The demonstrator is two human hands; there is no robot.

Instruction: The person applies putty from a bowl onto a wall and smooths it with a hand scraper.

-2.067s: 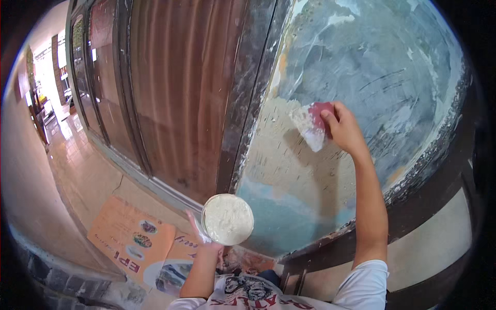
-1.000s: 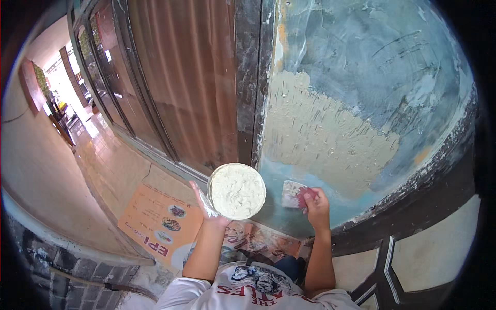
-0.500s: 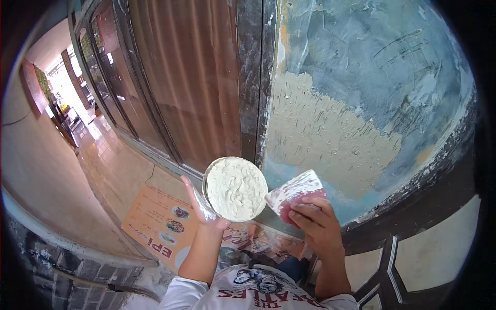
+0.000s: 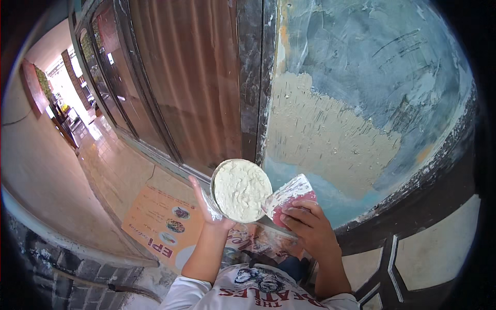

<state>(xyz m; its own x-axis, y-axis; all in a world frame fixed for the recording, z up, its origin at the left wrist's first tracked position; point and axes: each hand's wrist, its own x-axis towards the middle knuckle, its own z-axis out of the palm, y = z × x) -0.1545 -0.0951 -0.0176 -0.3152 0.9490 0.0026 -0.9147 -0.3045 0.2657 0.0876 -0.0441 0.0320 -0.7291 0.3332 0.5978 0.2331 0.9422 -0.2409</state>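
A round tub (image 4: 214,192) filled almost to its rim with off-white putty (image 4: 242,190) rests in my left hand (image 4: 207,213). The palm and fingers cup its side and underside, and the thumb side is smeared white. My right hand (image 4: 313,231) grips a red putty spreader (image 4: 292,195), a flat blade coated with white putty along its upper part. One corner of the spreader meets the tub's right rim. Ahead to the right, the blue-grey wall (image 4: 372,57) carries a broad patch of beige putty (image 4: 330,134) with rough streaks.
A dark door frame (image 4: 251,77) and brown curtained glass (image 4: 188,77) border the wall on its left. On the floor lies an orange printed banner (image 4: 160,217). Dark-framed panels (image 4: 439,248) stand at the lower right. A tiled passage (image 4: 98,142) runs off at the left.
The tub has shifted slightly right. My right hand has brought the spreader left and a little down, so its corner now meets the tub's rim.
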